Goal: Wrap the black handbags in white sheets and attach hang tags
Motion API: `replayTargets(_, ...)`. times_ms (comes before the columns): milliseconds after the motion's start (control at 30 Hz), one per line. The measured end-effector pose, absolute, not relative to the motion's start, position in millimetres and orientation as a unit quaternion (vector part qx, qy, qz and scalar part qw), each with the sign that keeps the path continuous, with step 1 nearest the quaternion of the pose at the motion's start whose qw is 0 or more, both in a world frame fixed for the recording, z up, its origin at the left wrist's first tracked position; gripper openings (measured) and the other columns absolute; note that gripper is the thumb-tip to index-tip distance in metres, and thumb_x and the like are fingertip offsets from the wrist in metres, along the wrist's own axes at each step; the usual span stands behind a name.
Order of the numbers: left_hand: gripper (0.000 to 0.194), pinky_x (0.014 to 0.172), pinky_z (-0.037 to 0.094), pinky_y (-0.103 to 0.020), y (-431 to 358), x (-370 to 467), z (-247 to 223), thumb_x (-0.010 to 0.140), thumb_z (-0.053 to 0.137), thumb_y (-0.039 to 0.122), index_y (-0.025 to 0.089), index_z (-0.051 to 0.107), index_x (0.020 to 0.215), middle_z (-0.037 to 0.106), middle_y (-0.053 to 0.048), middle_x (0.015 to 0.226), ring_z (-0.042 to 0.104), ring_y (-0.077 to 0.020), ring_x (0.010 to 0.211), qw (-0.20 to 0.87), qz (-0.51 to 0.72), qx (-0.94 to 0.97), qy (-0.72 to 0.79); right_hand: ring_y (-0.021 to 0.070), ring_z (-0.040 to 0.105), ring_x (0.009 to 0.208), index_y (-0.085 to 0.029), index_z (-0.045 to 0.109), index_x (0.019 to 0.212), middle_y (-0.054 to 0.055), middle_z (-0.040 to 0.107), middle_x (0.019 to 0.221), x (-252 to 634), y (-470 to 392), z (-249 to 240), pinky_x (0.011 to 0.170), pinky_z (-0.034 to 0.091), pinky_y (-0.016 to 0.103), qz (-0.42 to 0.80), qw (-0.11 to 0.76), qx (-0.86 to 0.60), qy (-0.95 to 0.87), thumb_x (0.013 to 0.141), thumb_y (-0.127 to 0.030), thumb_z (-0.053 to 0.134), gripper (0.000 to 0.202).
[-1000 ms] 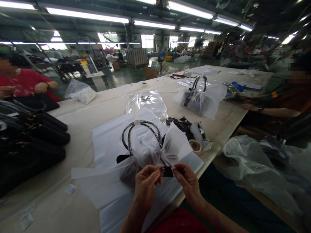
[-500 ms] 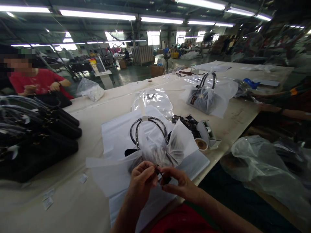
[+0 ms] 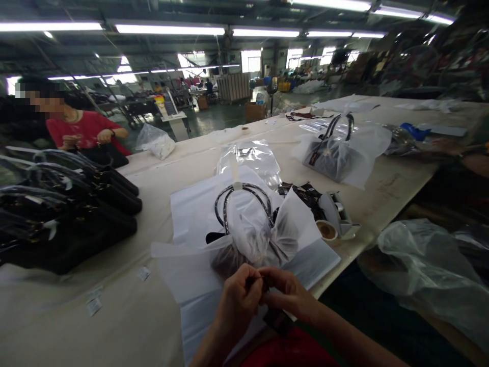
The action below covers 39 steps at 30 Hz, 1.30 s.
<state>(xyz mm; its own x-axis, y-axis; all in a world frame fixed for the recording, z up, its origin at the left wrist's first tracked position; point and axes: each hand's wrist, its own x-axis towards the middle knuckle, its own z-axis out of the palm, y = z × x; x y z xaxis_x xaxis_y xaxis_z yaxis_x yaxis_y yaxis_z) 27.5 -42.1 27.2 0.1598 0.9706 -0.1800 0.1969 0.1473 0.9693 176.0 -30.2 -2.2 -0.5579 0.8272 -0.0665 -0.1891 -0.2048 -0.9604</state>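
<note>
My left hand (image 3: 241, 295) and my right hand (image 3: 290, 291) meet in front of a handbag, fingertips pinched together. Between them is the thin dark cord of a small dark hang tag (image 3: 280, 320), which dangles below my right fingers. The knot or loop itself is hidden by my fingers. Just beyond stands the handbag (image 3: 225, 261), wrapped in thin white tissue paper (image 3: 248, 232). Its two patterned handles (image 3: 220, 201) rise in arches, joined at the top by a pale band. More white sheets (image 3: 191, 214) lie flat beneath it.
Black handbags (image 3: 91, 229) crowd the left. Clear plastic bags (image 3: 252, 153) lie behind the wrapped bag; a pile of dark tags (image 3: 305, 196) and a tape roll (image 3: 326, 230) sit to its right. Another wrapped handbag (image 3: 330, 158) stands farther back. A co-worker in red (image 3: 84, 127) handles a bag.
My hands have drawn closer together at the cord, and the dark tag now hangs lower, below my right hand. The whole view has shifted slightly to the left.
</note>
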Motion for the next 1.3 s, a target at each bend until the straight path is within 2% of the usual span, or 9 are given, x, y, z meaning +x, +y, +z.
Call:
replayTargets(167, 0.019, 0.048, 0.039, -0.023, -35, 15, 23, 0.083, 0.044, 0.028, 0.020, 0.049, 0.066, 0.053, 0.000, 0.058, 0.051, -0.0125, 0.050, 0.323, 0.369, 0.666, 0.562, 0.0061, 0.040, 0.042, -0.014, 0.061, 0.073, -0.005, 0.048, 0.048, 164, -25, -14, 0.043, 0.031, 0.020, 0.710, 0.392, -0.379, -0.446, 0.072, -0.049, 0.065, 0.035)
replayTargets(233, 0.016, 0.067, 0.046, -0.029, -22, 1, 26, 0.085, 0.045, 0.028, 0.018, 0.056, 0.078, 0.064, -0.007, 0.083, 0.060, -0.0194, 0.077, 0.167, 0.373, 0.723, 0.557, 0.0051, 0.035, 0.039, -0.015, 0.059, 0.070, -0.007, 0.042, 0.043, 162, -24, -15, 0.040, 0.026, 0.020, 0.697, 0.396, -0.402, -0.443, 0.072, -0.051, 0.064, 0.036)
replayTargets(333, 0.023, 0.087, 0.040, -0.042, 1, -21, 27, 0.085, 0.049, 0.028, 0.014, 0.055, 0.103, 0.060, -0.015, 0.109, 0.053, -0.0289, 0.104, -0.067, 0.324, 0.764, 0.553, 0.0047, 0.030, 0.036, -0.015, 0.058, 0.072, -0.009, 0.038, 0.040, 161, -21, -10, 0.038, 0.021, 0.020, 0.676, 0.403, -0.431, -0.442, 0.071, -0.052, 0.064, 0.038)
replayTargets(567, 0.016, 0.061, 0.038, -0.033, -3, -8, -16, 0.084, 0.043, 0.006, 0.011, 0.058, 0.087, 0.055, -0.005, 0.066, 0.050, -0.0213, 0.063, -0.222, 0.193, 0.806, 0.513, 0.0050, 0.025, 0.038, -0.016, 0.057, 0.074, -0.010, 0.033, 0.042, 144, 8, 2, 0.037, 0.020, 0.020, 0.634, 0.457, -0.442, -0.440, 0.071, -0.053, 0.061, 0.038)
replayTargets(733, 0.022, 0.059, 0.037, -0.033, -10, 6, -27, 0.080, 0.042, 0.002, 0.015, 0.056, 0.071, 0.055, -0.006, 0.066, 0.051, -0.0221, 0.064, -0.146, 0.167, 0.814, 0.537, 0.0099, 0.044, 0.051, -0.016, 0.061, 0.073, -0.003, 0.051, 0.054, 115, 44, 0, 0.050, 0.036, 0.023, 0.520, 0.475, -0.475, -0.527, 0.077, -0.041, 0.055, 0.026)
replayTargets(933, 0.016, 0.073, 0.043, -0.031, 18, -20, 11, 0.079, 0.045, 0.017, 0.018, 0.061, 0.083, 0.059, -0.007, 0.087, 0.054, -0.0199, 0.081, 0.231, 0.422, 0.608, 0.632, 0.0178, 0.061, 0.083, -0.015, 0.068, 0.087, 0.008, 0.069, 0.087, 103, 63, -3, 0.077, 0.044, 0.027, 0.419, 0.351, -0.514, -0.661, 0.080, -0.021, 0.045, 0.025)
replayTargets(1067, 0.022, 0.060, 0.046, -0.027, 46, -30, 18, 0.066, 0.051, 0.017, 0.016, 0.064, 0.083, 0.062, -0.003, 0.072, 0.057, -0.0172, 0.067, 0.379, 0.446, 0.520, 0.623, 0.0134, 0.059, 0.066, -0.015, 0.069, 0.091, 0.004, 0.067, 0.074, 104, 68, 0, 0.061, 0.044, 0.022, 0.503, 0.331, -0.494, -0.627, 0.077, -0.017, 0.046, 0.027)
replayTargets(1167, 0.026, 0.049, 0.043, -0.022, 55, -29, 15, 0.058, 0.055, 0.017, 0.015, 0.066, 0.082, 0.062, 0.000, 0.060, 0.056, -0.0139, 0.054, 0.467, 0.437, 0.489, 0.594, 0.0085, 0.043, 0.042, -0.014, 0.068, 0.095, -0.003, 0.055, 0.051, 103, 71, 1, 0.041, 0.034, 0.019, 0.568, 0.323, -0.503, -0.566, 0.076, -0.017, 0.044, 0.030)
replayTargets(1300, 0.029, 0.043, 0.039, -0.019, 57, -27, 14, 0.054, 0.058, 0.019, 0.014, 0.066, 0.082, 0.059, 0.002, 0.052, 0.052, -0.0105, 0.045, 0.517, 0.440, 0.459, 0.574, 0.0059, 0.030, 0.034, -0.013, 0.067, 0.096, -0.008, 0.041, 0.041, 101, 72, 3, 0.034, 0.023, 0.018, 0.606, 0.339, -0.491, -0.526, 0.074, -0.017, 0.044, 0.032)
